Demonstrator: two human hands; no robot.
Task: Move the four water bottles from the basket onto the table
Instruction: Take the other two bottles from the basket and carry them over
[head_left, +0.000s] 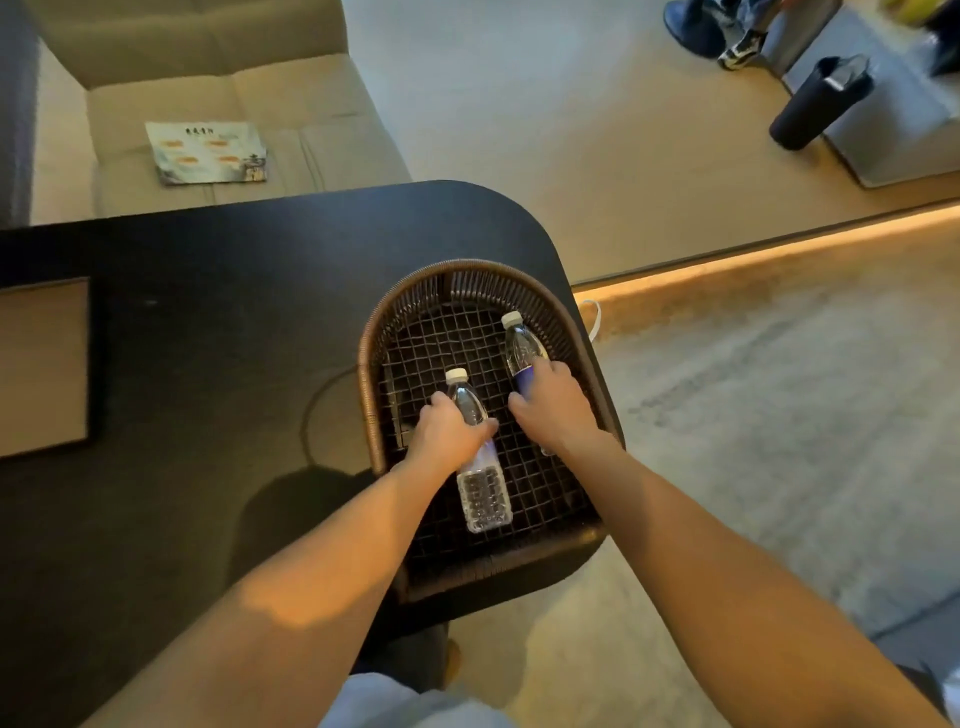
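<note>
A brown woven basket (371, 332) with a mesh floor stands on the right end of the black table (208, 322). Two clear water bottles with white caps lie inside it. My left hand (447, 434) is wrapped around the middle of the left bottle (483, 493), whose base points toward me. My right hand (553, 408) grips the right bottle (522, 345) over its blue label, covering its lower half. No other bottles show in the basket or on the table.
A wooden inset panel (44, 364) lies at the table's left edge. Beyond the table is a beige sofa (218, 93) with a booklet (208, 152) on it. A black tumbler (818, 104) stands on a grey platform at the far right, near a person's shoes.
</note>
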